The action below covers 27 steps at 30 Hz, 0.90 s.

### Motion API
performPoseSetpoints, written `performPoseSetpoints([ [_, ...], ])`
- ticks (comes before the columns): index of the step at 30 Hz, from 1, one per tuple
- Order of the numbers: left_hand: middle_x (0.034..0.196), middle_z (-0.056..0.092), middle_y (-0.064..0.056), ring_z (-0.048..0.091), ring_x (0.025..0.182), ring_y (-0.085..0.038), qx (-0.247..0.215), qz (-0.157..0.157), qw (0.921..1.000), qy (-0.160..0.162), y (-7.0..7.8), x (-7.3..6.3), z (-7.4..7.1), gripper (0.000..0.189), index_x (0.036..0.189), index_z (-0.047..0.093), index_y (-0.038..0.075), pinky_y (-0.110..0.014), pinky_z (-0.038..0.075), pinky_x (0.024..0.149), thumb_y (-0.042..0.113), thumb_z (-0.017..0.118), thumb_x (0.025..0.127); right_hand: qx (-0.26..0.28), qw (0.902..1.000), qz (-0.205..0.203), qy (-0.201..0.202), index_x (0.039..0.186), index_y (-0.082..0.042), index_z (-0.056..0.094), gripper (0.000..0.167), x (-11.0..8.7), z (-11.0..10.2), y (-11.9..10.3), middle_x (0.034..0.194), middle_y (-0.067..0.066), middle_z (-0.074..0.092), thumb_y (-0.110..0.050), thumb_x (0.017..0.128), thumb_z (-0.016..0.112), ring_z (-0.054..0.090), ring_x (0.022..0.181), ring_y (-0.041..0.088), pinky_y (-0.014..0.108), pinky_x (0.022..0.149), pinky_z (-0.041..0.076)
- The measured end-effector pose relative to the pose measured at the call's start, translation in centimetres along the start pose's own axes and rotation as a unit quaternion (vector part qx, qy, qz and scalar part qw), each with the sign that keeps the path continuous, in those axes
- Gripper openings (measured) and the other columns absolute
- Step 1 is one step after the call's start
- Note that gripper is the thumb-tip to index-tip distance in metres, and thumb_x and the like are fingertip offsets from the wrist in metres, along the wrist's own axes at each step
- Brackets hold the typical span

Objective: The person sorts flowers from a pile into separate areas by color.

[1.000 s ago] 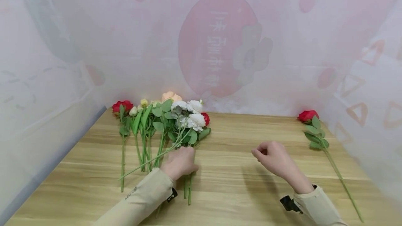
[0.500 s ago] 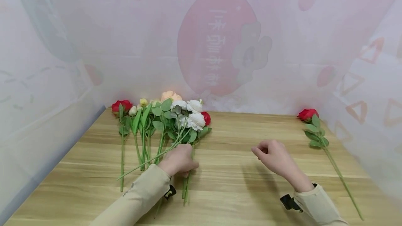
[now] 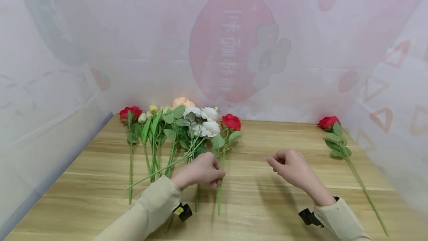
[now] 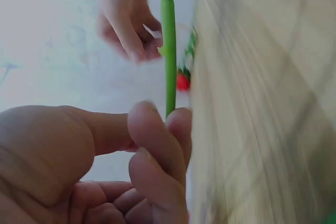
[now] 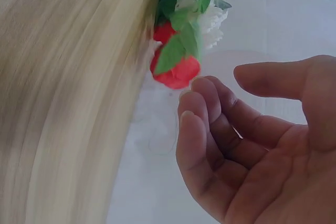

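Note:
In the head view my left hand pinches the green stem of a red rose, whose bloom points toward the back wall. The left wrist view shows the rose stem rising from between the curled fingertips. Beside that rose, on its left, lie white flowers with crossing stems. My right hand hovers over the table with loosely curled fingers and holds nothing. In the right wrist view, a gap shows between thumb and fingers of the right hand, with the red rose beyond.
More flowers lie at the left: a red rose, yellowish buds and a peach bloom. Another red rose lies at the far right of the wooden table. Printed cloth walls enclose the back and sides.
My left hand has moved right, drawing the red rose out from beneath the white flowers, so its bloom and leaves now show. The right hand has stayed in place.

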<state>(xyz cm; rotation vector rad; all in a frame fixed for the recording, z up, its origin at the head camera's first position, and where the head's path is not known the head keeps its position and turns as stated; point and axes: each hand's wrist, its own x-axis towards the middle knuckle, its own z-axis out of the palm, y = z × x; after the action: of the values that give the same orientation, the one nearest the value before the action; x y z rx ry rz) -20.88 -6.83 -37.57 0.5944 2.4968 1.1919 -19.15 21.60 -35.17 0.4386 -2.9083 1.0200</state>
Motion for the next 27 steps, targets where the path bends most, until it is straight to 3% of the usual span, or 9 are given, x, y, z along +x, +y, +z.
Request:
performPoseSetpoints([
  [7, 0.065, 0.067, -0.008, 0.067, 0.058, -0.031, -0.079, 0.07, 0.9943, 0.015, 2.1, -0.8, 1.7, 0.021, 0.072, 0.067, 0.007, -0.025, 0.047, 0.047, 0.008, 0.061, 0.091, 0.106, 0.9941, -0.003, -0.022, 0.089, -0.007, 0.072, 0.023, -0.2, 0.5, -0.9, 0.074, 0.003, 0.063, -0.026, 0.099, 0.063, 0.062, 0.071, 0.026, 0.036, 0.059, 0.054],
  [13, 0.064, 0.065, 0.002, 0.062, 0.049, -0.015, -0.105, 0.12, 0.9847, 0.07, 3.2, -1.2, 3.3, 0.014, 0.08, 0.067, 0.006, -0.027, 0.05, 0.047, 0.009, 0.066, 0.093, 0.197, 0.9802, 0.006, -0.013, 0.099, -0.004, 0.074, 0.026, -0.8, 0.9, -2.9, 0.082, 0.009, 0.066, -0.028, 0.097, 0.065, 0.063, 0.077, 0.029, 0.039, 0.065, 0.056],
  [19, 0.069, 0.065, 0.002, 0.06, 0.049, -0.01, -0.121, 0.182, 0.9707, 0.1, 3.3, -1.3, 4.3, 0.008, 0.087, 0.065, 0.004, -0.027, 0.051, 0.047, 0.007, 0.067, 0.094, 0.215, 0.9763, -0.02, -0.004, 0.1, -0.006, 0.075, 0.024, -1.3, 1.3, -4.0, 0.083, 0.008, 0.068, -0.028, 0.095, 0.068, 0.064, 0.078, 0.027, 0.037, 0.064, 0.055],
  [27, 0.07, 0.065, 0.007, 0.058, 0.05, -0.001, -0.079, 0.257, 0.9593, 0.086, 3.2, -1.3, 5.1, 0.007, 0.088, 0.066, 0.005, -0.022, 0.05, 0.046, 0.007, 0.066, 0.095, 0.207, 0.9765, -0.057, 0.013, 0.094, -0.01, 0.076, 0.016, -1.5, 2.1, -4.2, 0.086, 0.005, 0.071, -0.025, 0.093, 0.071, 0.064, 0.069, 0.022, 0.035, 0.062, 0.054],
])
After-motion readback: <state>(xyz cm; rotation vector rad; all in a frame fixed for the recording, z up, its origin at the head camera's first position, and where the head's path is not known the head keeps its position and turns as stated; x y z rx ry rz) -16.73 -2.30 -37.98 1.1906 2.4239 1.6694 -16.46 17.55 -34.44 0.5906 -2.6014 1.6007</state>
